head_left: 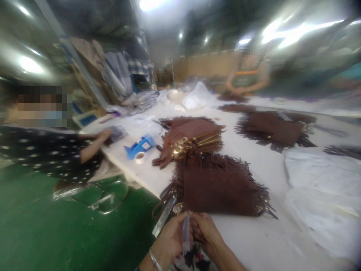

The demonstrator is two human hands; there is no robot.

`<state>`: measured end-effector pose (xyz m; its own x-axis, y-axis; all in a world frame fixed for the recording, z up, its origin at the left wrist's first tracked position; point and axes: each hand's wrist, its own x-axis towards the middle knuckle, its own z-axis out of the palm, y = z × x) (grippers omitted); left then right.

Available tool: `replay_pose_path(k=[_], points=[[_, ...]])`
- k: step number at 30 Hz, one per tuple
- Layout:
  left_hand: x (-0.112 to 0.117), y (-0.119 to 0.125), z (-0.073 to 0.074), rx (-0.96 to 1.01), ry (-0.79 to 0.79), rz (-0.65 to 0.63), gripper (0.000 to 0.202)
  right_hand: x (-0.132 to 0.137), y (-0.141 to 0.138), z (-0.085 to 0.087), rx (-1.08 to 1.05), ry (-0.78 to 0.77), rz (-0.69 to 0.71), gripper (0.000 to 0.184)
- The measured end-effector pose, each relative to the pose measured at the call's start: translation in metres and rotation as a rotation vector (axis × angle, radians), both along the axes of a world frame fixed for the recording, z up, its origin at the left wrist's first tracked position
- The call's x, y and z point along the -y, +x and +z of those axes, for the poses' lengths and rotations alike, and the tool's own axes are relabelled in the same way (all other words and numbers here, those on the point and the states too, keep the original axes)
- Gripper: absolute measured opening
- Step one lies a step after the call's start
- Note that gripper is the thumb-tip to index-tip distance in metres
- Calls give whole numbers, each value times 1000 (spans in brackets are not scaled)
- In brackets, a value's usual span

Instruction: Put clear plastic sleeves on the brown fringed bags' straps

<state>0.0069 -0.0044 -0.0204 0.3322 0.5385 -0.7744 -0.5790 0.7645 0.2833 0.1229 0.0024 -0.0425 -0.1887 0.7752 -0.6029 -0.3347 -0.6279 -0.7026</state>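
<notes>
My left hand (169,241) and my right hand (205,231) meet at the near edge of the white table (262,241). Both pinch a thin strip of clear plastic (186,235) that stands upright between them. A second clear strip (163,216) slants away to the left of my left hand. Just beyond my hands lies a brown fringed suede bag (222,188), flat on the table. Its straps and gold metal fittings (177,207) hang toward my fingers. A bracelet circles my left wrist.
A stack of brown fringed bags (191,137) sits behind the near one, another pile (276,130) farther right. White plastic sheets (321,188) lie at right. A blue tape dispenser (139,146) is at left, near a person in a dotted top (47,150). Another person (248,79) works at the far end.
</notes>
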Motion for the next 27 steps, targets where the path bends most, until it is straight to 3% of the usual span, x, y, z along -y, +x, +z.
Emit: replay_pose_path(k=[3, 8, 14, 22, 27], points=[[1, -1, -3, 10, -12, 14, 25, 0, 1, -2, -24, -22, 0, 45], [4, 1, 5, -30, 91, -30, 22, 3, 8, 2, -98, -32, 20, 49], [1, 11, 11, -48, 220, 6, 17, 10, 24, 7, -331, -99, -170, 40], [-5, 6, 0, 97, 159, -35, 13, 8, 26, -1, -353, -50, -160, 34], [-4, -3, 1, 205, 276, -59, 22, 8, 23, 5, -327, -71, -145, 37]])
